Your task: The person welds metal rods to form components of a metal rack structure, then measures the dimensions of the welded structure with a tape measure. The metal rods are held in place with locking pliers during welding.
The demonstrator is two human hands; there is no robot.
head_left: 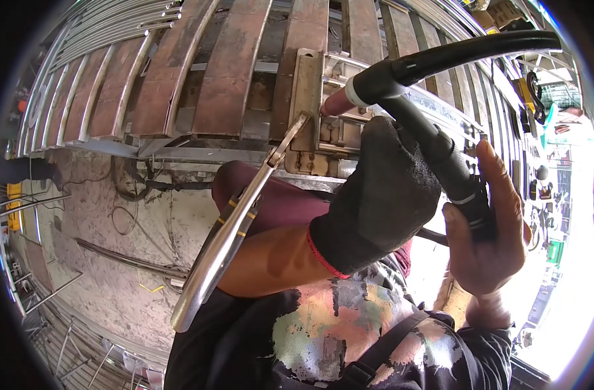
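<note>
A TIG welding torch (433, 133) with a pink cup and long black back cap slants across the upper right. At its handle's lower end, my bare right hand (489, 240) grips it between thumb and fingers. My left hand (388, 188), in a black glove with a red cuff, is curled beside the torch handle; its fingertips are hidden. Under the cup lies a small metal frame (342, 138) on a steel plate (303, 88). Long-handled locking pliers (235, 221) reach the plate with their jaws and pass over my left forearm.
The slatted metal bench (232, 71) runs across the top, with gaps between slats. Several thin rods (125, 29) lie on it at upper left. Cables (138, 188) and a long bar (128, 260) lie on the floor at left. Bright light washes out the right side.
</note>
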